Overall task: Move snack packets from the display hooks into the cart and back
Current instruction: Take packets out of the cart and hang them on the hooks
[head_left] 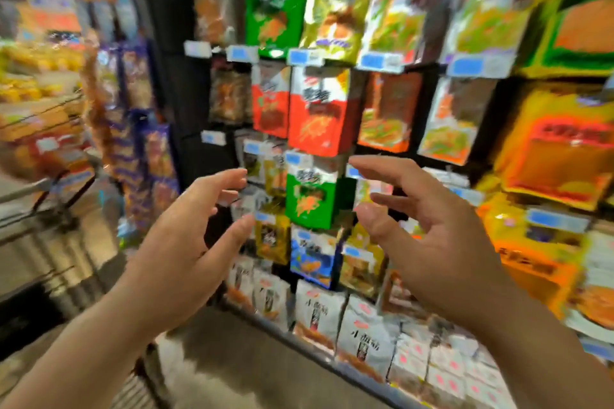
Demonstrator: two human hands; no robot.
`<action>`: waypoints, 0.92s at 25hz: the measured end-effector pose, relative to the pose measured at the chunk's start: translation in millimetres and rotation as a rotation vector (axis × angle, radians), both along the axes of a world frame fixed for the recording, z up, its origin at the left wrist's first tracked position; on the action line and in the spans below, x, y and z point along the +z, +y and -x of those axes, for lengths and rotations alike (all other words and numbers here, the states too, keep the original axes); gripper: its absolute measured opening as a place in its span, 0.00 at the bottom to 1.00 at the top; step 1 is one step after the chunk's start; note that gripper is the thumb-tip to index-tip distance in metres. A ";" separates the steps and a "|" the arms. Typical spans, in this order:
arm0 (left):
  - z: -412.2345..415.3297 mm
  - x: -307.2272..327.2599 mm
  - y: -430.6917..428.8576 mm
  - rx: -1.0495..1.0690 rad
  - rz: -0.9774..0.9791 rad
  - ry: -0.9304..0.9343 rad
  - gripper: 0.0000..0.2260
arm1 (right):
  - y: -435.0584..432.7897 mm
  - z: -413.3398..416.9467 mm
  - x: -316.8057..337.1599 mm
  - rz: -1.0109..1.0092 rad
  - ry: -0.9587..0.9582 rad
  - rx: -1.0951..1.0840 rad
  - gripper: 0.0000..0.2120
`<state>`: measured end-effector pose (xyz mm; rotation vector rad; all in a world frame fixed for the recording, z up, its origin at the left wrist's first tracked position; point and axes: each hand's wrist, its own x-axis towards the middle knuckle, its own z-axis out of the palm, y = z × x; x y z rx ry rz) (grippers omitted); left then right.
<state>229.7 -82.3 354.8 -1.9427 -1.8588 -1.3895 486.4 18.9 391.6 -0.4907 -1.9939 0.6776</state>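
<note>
Snack packets hang in rows on a dark hook display. A green and white packet hangs at mid-height, under a red and white packet. My left hand is raised just left of the green packet, fingers spread and empty. My right hand is raised just right of it, fingers loosely spread, holding nothing. Neither hand touches a packet. Part of the cart's metal frame shows at the left edge. The picture is blurred by motion.
A blue packet hangs below the green one. White packets stand on the bottom shelf. Large yellow and orange bags fill the right side. Purple-trimmed packets hang on a side rack at the left. Grey floor lies below.
</note>
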 end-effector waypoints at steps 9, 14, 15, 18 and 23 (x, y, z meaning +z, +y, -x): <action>-122.9 53.7 118.2 -0.318 -0.142 -0.107 0.22 | 54.6 -147.9 41.4 -0.025 0.132 -0.132 0.11; -189.0 73.7 158.3 -0.319 -0.206 0.060 0.21 | 73.7 -203.0 60.4 -0.203 0.064 -0.292 0.11; -198.6 76.7 163.1 -0.320 -0.206 0.091 0.21 | 74.7 -210.0 62.8 -0.226 0.051 -0.328 0.10; -224.2 86.3 170.5 -0.380 -0.212 0.138 0.17 | 70.8 -232.0 69.4 -0.244 0.020 -0.402 0.08; -240.6 97.6 175.7 -0.540 -0.272 0.088 0.16 | 50.1 -256.2 71.4 -0.191 0.074 -0.449 0.10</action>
